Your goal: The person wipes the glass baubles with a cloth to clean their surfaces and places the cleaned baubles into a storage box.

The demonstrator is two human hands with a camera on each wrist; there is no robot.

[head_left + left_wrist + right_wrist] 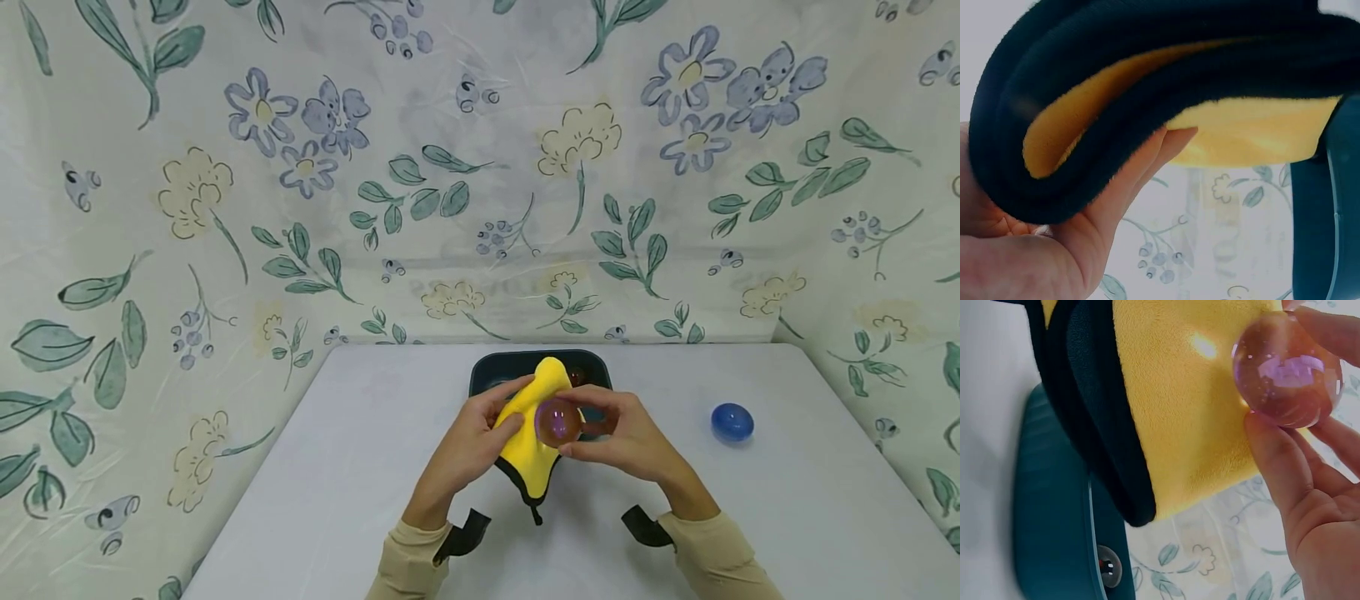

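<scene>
Two hands work together above the near edge of the dark tray (592, 367), and we judge the pink glass ball (558, 422), pinched only by our right hand's (626, 437) fingertips against the yellow cloth (525, 442) our left hand (472, 442) grips, could slip and roll away.

Head camera looks down over my table (315, 467) from above; both wrist cameras sit close, looking upward, sharing the yellow cloth (525, 433).
</scene>
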